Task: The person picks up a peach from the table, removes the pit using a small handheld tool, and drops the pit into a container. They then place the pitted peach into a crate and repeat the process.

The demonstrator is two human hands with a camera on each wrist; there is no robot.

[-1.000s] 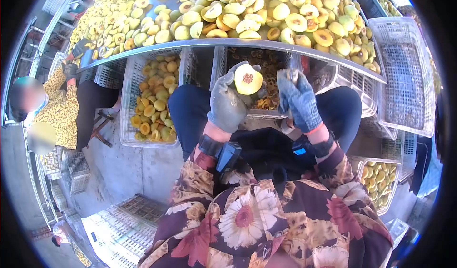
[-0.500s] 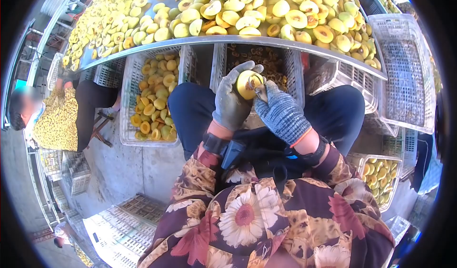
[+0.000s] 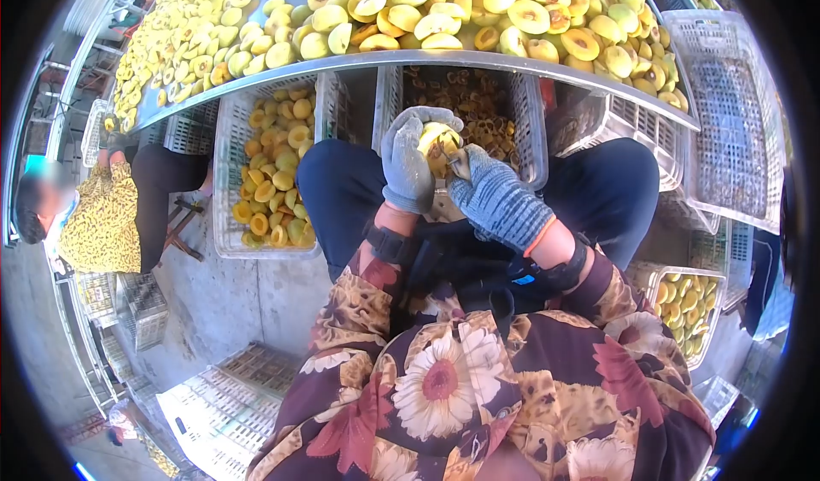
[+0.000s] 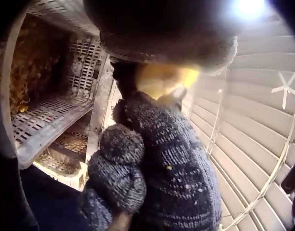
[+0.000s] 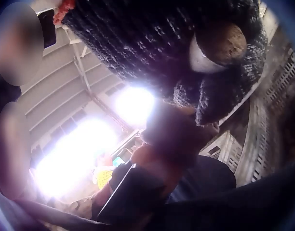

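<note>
Halved yellow peach (image 3: 434,142) is held up over the lap, in front of the white plastic crate of brown pits and scraps (image 3: 523,131) that sits under the table edge. It is cupped in the left hand (image 3: 408,161), gloved in pale grey knit, whose fingers are curled over the fruit's top and far side; in the left wrist view the fruit shows as a blurred yellow patch (image 4: 159,79) between the two gloves. The right hand (image 3: 495,199), in a blue-grey speckled knit glove, is pressed against the fruit's right side, its fingers clenched round a small metal tool (image 3: 459,166) whose tip lies at the cut face; the tool's shape cannot be made out. In the right wrist view a rounded brownish end (image 5: 223,43) is seen gripped in the dark glove. Halved yellow peaches are heaped on the long metal table (image 3: 547,64) above the hands. A second white crate of yellow peach halves (image 3: 224,182) is seen to the left of the knees, and a third (image 3: 696,306) low on the right. A seated person in a yellow patterned top (image 3: 102,216) is seen at far left.
</note>
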